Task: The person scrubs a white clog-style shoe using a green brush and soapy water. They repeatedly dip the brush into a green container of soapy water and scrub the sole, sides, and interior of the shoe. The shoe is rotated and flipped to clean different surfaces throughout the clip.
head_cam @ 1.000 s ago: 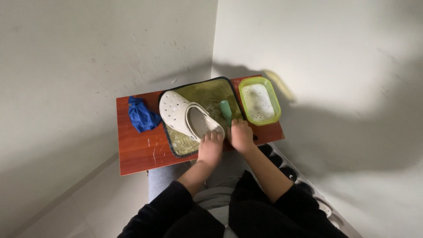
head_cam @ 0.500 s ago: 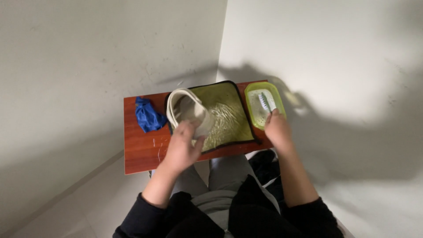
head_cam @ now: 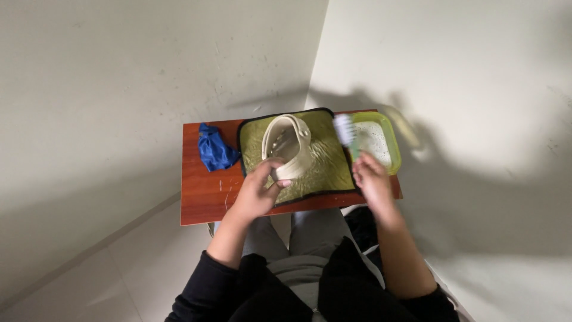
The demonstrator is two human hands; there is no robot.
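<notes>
Both hands, left hand (head_cam: 257, 189) and right hand (head_cam: 372, 180), are bare, with no gloves or rings showing. Black long sleeves are pushed up the forearms. Grey trousers cover the legs below the counter (head_cam: 202, 197).

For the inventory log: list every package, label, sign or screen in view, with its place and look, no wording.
No labels, signs or screens show.
Nearest to a package: green tub, rectangular, open, pale foamy content, on the table's right end.
Beside it: left hand holds a cream clog on edge over the olive mat; right hand holds a brush; blue cloth lies left.
</notes>
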